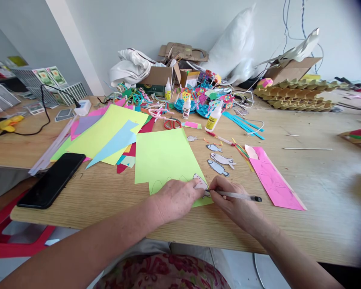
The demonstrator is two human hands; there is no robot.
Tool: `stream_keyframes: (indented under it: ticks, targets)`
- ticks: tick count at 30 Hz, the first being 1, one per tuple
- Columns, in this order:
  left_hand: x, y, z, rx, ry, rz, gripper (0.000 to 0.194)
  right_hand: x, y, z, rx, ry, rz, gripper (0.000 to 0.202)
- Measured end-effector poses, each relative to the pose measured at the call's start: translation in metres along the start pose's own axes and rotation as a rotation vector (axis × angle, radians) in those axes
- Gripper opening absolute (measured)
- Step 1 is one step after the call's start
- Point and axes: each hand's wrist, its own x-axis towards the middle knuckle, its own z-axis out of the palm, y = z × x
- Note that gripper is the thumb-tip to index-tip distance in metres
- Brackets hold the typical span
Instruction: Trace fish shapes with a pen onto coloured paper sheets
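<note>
My left hand (179, 196) presses a small white paper cutout (200, 182) down on a light green sheet (165, 156), its fingers closed over the cutout. Part of the cutout is hidden by the fingers. A clear pen with a black end (239, 195) is pinched in my right hand (233, 200), its tip at the cutout's edge. Thin curved outlines (168, 180) run along the lower part of the green sheet. To the right lie several paper fish cutouts (218, 167) and a pink paper strip (273, 176) with drawn outlines.
A black phone (52, 180) lies at the left table edge. Coloured paper (108, 130) is piled behind it. Glue bottles (213, 117), red-handled scissors (172, 123) and decorated blue crafts (204, 98) stand or lie farther back. Egg trays (301, 96) are stacked at the back right.
</note>
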Motion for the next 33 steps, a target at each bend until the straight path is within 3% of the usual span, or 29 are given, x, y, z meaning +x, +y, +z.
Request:
stream_keyframes:
  ticks: [33]
  targets:
    - [-0.001, -0.003, -0.001, 0.095, -0.057, 0.038, 0.050, -0.019, 0.002, -0.007, -0.027, -0.007, 0.012, 0.010]
